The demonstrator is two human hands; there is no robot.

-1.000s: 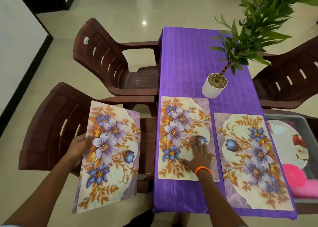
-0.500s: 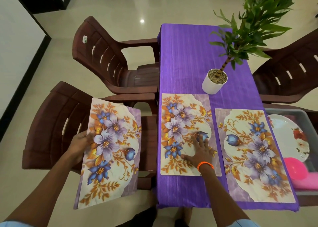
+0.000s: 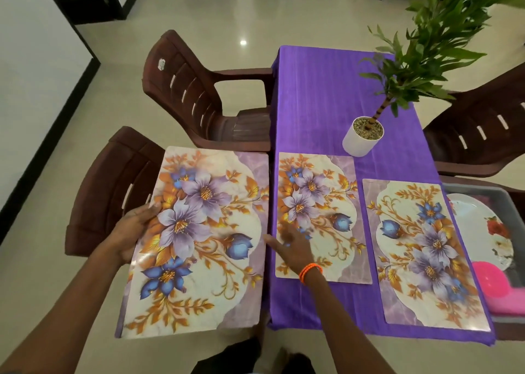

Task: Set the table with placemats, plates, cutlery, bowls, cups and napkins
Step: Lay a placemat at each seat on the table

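You have two floral placemats lying flat on the purple tabletop: the middle placemat [image 3: 321, 217] sits against the left edge, and the right placemat [image 3: 423, 254] lies just beside it, reaching the near right corner. A third placemat [image 3: 199, 240], same purple and blue flowers with orange leaves, is off the left edge, held in your left hand [image 3: 133, 231].

Bright, even light — ceiling glare on floor [image 3: 243, 42], right hand [image 3: 289, 246] motion-blurred.
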